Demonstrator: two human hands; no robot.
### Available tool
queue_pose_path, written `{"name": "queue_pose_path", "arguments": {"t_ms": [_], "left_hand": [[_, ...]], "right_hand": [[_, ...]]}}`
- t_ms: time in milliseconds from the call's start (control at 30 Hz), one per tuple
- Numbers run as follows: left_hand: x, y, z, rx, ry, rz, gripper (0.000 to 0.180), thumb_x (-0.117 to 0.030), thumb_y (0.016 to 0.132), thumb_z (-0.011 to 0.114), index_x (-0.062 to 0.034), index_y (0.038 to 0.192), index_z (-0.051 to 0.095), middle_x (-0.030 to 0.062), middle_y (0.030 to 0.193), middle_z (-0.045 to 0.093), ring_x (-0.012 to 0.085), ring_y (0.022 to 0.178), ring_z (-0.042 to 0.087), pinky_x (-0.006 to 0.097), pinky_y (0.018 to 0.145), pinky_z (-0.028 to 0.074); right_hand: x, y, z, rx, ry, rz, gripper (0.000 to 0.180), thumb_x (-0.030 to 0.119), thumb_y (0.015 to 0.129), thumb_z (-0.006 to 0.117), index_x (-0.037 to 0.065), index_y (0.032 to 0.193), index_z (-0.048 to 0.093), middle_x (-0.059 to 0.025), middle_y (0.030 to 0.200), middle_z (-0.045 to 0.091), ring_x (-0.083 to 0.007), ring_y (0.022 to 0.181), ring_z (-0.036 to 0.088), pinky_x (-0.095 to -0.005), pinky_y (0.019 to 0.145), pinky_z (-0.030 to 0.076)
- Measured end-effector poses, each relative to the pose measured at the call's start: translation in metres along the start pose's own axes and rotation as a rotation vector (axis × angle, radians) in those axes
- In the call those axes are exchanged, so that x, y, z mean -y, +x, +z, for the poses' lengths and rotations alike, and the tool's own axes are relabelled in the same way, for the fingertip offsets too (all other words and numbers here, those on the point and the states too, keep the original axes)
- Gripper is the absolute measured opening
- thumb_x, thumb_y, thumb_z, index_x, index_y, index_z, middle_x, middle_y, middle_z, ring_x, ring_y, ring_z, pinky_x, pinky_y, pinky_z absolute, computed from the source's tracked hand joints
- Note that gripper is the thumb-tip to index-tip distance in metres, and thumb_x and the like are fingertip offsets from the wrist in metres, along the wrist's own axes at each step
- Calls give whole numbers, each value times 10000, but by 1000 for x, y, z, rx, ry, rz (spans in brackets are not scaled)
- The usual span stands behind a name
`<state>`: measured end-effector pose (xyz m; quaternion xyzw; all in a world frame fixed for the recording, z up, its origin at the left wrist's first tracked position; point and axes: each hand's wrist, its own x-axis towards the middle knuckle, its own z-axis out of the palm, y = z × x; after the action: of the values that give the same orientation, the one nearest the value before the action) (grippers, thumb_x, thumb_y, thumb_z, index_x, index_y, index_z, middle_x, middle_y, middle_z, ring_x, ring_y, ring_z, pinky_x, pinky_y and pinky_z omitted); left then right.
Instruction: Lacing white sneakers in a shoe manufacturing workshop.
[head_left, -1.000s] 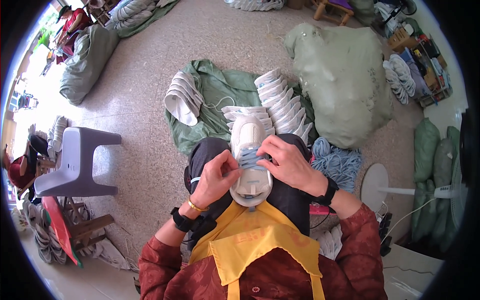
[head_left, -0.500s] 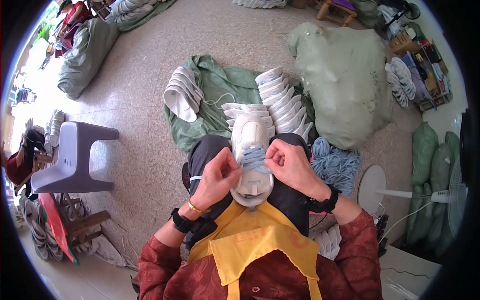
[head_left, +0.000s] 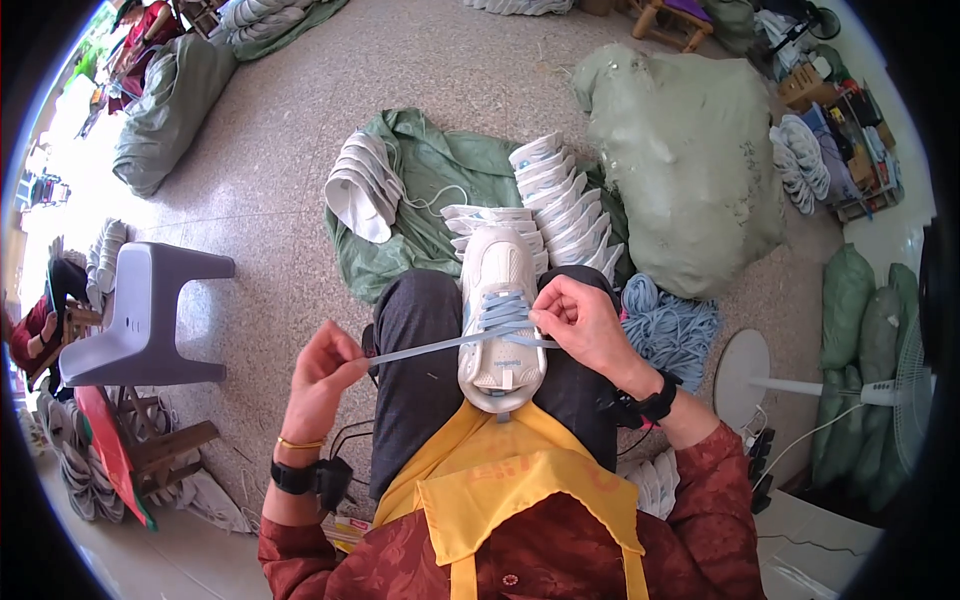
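You are resting the white lace-up sneaker between your thighs, its toe pointing away and its heel lying by your yellow apron, likely so that it is sitting steady with its laced front facing up; your left hand, out beyond the thigh, is pinching a flat blue shoelace between thumb and forefinger, seemingly so that the strand is running taut; your right hand is bending in at the sneaker's right edge; whether its fingertips are gripping lace or only resting there, I cannot tell; a heap of blue shoelaces is lying beside your right knee, probably for easy reach; nested sneakers are standing on green sheeting past the toe, perhaps for cleanliness.
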<state>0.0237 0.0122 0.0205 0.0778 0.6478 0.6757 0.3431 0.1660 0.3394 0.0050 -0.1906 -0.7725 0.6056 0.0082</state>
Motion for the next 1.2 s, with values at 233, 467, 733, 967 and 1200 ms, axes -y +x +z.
{"name": "queue_pose_path", "arguments": {"t_ms": [233,467,733,967,1200], "left_hand": [[0,-21,-35,-12,43,-30,254,97,872,657,-100,909,500,-22,879,536,69,818,502,226,751,411],[19,-24,-52,-20,51,-114,223,54,904,662,-100,926,503,-37,838,531,56,717,483,214,634,381],[17,-3,6,107,406,88,169,5,943,698,-26,1009,545,-13,886,610,65,828,609,234,741,517],[11,5,21,161,278,21,122,-55,1004,657,-72,980,539,-49,824,548,20,720,482,200,629,398],[-9,4,8,265,242,-4,110,-34,997,653,-70,953,559,-58,799,532,26,734,467,211,647,385]], "right_hand": [[-2,-1,2,-21,91,13,123,67,950,721,-25,1001,658,-46,856,708,-45,666,640,-212,600,510],[-1,-23,-10,-89,-143,-75,133,68,934,739,-17,1019,682,-19,834,707,-16,611,588,-213,552,455],[11,-32,-9,-20,-293,-80,102,88,917,768,8,947,713,1,727,688,-15,536,550,-225,501,413],[13,-32,-4,-12,-278,-143,153,125,911,793,8,943,700,-9,726,691,-19,535,553,-221,504,428],[9,-34,-11,43,-235,-74,162,125,910,801,-4,932,706,-3,719,680,-15,573,561,-214,518,441]]}}
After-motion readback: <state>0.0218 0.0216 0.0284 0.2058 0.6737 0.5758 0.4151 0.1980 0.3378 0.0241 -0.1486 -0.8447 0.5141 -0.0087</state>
